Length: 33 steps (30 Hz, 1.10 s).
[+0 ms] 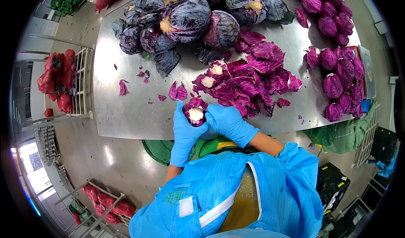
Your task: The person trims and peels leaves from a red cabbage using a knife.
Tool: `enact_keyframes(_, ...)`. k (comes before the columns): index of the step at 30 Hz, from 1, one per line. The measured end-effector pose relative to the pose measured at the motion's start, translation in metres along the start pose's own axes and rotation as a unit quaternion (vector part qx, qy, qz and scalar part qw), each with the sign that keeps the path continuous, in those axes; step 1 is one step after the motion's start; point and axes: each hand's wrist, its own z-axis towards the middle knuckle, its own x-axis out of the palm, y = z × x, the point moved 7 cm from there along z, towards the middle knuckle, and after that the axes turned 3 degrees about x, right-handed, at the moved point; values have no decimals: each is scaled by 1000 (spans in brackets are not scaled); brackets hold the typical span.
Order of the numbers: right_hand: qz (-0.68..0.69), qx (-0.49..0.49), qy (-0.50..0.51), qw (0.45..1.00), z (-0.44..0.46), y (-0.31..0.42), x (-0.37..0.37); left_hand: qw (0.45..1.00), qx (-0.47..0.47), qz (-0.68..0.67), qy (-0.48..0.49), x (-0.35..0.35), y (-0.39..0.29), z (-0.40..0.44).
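My left hand [185,128], in a blue glove, is wrapped round the side of a red cabbage [197,115] at the table's near edge. The cabbage's pale cut stem end faces up. My right hand [228,120], also gloved, is closed beside it on a knife; only a thin strip of blade shows over the cabbage, and the handle is hidden in the fist. Just beyond my hands lies a heap of loose purple leaves [253,79] with pale cut stem pieces [207,82] among them.
Dark untrimmed cabbages [185,20] are piled at the back of the metal table [126,115]. Peeled purple cabbages [333,86] stand at the right, some by a red crate. Leaf scraps [122,87] lie at left. A green bin [158,150] sits below the near edge.
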Motion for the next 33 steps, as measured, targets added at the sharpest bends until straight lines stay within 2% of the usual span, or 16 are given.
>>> enact_keyframes(6, -13, -42, 25, 999, 11, 10, -8, 996, 29, -80, 8, 3, 14, 4)
enact_keyframes(9, -26, -32, 45, 998, 14, 11, -4, 990, 8, -137, 15, -1, 4, 2)
enact_keyframes(15, -32, -17, 71, 997, 17, 10, -3, 996, 19, -81, 11, 10, 19, 6)
enact_keyframes(21, -153, -65, 30, 986, 17, 18, -14, 1000, 14, -9, 21, 3, -1, 6)
enact_keyframes(24, -238, -139, -17, 961, 18, 21, -19, 997, 33, -60, 22, -1, -12, 4)
enact_keyframes(27, -194, -62, 17, 979, 16, 8, -11, 1000, 2, 1, 11, 4, -8, 1)
enact_keyframes(30, -91, 17, -64, 994, 5, -4, -1, 997, 58, 7, -56, 4, -7, -2)
enact_keyframes(31, -38, 50, -83, 995, 1, -7, 0, 998, 36, 4, -45, 4, -9, -2)
enact_keyframes(33, -3, 81, -64, 995, 1, -16, 5, 998, 43, 16, -44, 1, -16, 0)
